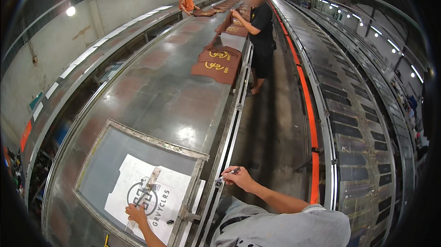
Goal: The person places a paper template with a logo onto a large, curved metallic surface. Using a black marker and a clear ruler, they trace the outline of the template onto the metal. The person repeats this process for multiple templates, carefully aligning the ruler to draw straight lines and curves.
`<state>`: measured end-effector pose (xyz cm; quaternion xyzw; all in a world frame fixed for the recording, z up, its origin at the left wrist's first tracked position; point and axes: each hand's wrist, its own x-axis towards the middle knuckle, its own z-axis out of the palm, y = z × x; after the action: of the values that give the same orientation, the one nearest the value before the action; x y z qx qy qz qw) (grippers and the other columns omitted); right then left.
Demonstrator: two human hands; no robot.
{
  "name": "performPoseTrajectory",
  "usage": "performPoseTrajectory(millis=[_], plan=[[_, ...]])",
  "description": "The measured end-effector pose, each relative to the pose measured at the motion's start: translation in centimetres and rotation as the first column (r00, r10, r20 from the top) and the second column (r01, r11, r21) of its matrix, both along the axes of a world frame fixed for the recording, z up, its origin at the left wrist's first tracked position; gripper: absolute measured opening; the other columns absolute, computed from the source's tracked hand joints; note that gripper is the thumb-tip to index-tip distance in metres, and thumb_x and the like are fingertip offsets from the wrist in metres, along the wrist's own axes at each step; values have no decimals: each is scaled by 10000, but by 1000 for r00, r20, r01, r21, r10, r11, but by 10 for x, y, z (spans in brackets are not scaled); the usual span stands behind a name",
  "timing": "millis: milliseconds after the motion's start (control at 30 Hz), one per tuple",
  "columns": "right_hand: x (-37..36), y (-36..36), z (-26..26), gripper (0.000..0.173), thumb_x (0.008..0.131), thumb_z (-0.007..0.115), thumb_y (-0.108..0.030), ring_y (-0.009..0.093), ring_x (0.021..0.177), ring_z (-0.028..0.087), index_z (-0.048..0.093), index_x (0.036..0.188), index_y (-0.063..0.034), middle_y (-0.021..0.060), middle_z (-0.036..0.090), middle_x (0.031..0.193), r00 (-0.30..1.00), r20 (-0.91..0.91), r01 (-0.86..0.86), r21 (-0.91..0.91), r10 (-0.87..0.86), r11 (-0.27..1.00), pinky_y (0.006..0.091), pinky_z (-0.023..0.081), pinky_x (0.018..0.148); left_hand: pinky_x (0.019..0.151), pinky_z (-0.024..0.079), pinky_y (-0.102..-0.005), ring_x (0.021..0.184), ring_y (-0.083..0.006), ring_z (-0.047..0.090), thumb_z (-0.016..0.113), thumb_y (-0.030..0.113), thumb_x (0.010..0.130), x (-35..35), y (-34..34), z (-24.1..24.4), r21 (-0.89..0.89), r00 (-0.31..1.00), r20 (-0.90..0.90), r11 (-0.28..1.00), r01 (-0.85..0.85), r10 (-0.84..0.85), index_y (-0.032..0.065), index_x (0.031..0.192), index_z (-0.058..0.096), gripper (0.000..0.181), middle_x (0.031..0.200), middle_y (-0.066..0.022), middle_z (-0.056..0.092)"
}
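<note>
A framed printing screen [162, 143] lies on the long table before me. On its mesh rests a white paper sheet [120, 178] with a dark circular design and lettering. My left hand [136, 213] touches the sheet and a worn flat strip [154, 177] that crosses the design; whether it grips the strip I cannot tell. A small black pen cap [170, 222] lies on the sheet. My right hand [237, 177] holds a dark pen [234, 170] above the metal rail [218, 183] at the table's edge.
Brown printed fabric pieces [217, 67] lie further up the table. A person in black [262, 23] stands at its right edge, handling fabric; a person in orange [186, 1] stands at the far left side. An orange-red strip [305, 92] runs along the neighbouring table [348, 123].
</note>
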<state>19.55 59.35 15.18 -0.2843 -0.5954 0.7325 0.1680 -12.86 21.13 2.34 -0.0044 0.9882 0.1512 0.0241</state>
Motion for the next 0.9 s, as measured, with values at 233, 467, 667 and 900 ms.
performPoseTrajectory(millis=[233,467,667,900], plan=[[-39,48,-5,185,929,705,-185,81,677,636,711,1008,-18,21,689,783,998,19,-55,-24,56,998,229,497,598,810,449,-503,925,-334,591,859,220,676,-9,-2,-23,196,1000,11,980,-23,21,59,967,574,439,933,-108,609],[-145,95,0,151,904,682,-111,160,704,664,687,996,9,85,708,816,967,34,-252,-53,254,966,306,545,660,559,327,-454,574,-270,460,715,211,853,3,-6,-29,503,958,-257,864,22,125,0,663,506,353,599,-146,497],[-211,126,-46,108,936,660,-106,28,599,439,555,910,-112,-57,461,737,946,8,-319,-166,325,933,213,332,489,463,416,-260,544,-65,473,621,109,959,67,12,21,884,806,49,350,-310,590,91,953,680,62,719,12,569],[-308,99,-71,112,982,638,-192,48,658,457,555,963,-120,-41,466,767,805,-15,-583,-202,593,787,228,347,536,476,458,-294,548,-100,530,633,151,979,113,18,7,902,564,334,-83,-423,755,17,969,663,138,707,-3,575]])
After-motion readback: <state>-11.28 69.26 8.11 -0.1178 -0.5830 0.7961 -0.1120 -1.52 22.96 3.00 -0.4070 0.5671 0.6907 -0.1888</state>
